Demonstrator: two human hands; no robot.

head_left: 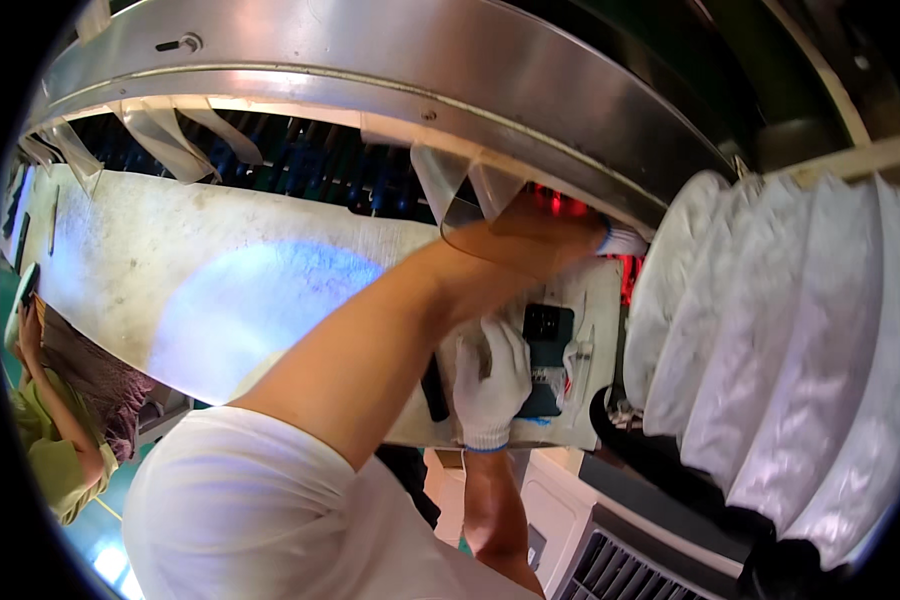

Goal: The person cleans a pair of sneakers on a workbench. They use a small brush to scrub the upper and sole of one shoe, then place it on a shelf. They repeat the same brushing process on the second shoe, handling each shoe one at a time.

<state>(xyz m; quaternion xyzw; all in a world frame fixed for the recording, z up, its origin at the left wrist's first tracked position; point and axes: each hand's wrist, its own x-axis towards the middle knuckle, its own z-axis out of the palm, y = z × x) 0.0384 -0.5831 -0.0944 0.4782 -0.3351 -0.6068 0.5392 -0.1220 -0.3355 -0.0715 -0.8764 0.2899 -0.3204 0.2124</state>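
Observation:
My left arm stretches across the white work surface toward the right end of the metal machine. Its white-gloved left hand (625,240) is beside the white flexible duct, fingers hidden, with red light close by. Nearer me, my right hand (490,385), also in a white glove, lies with thumb and fingers apart and nothing visible in it. Right beside it is a dark green flat plate (562,350) bearing a small black block (542,322). Slim clear and white pieces (580,358) lie at its right edge. A black elongated thing (434,392) is left of my right hand.
A curved metal hood (370,45) with clear plastic strips (155,135) overhangs the white surface (100,260). The ribbed white duct (770,350) fills the right side. At far left, a person in a yellow-green top (58,440) holds a flat panel. A grey vented unit (620,565) stands below.

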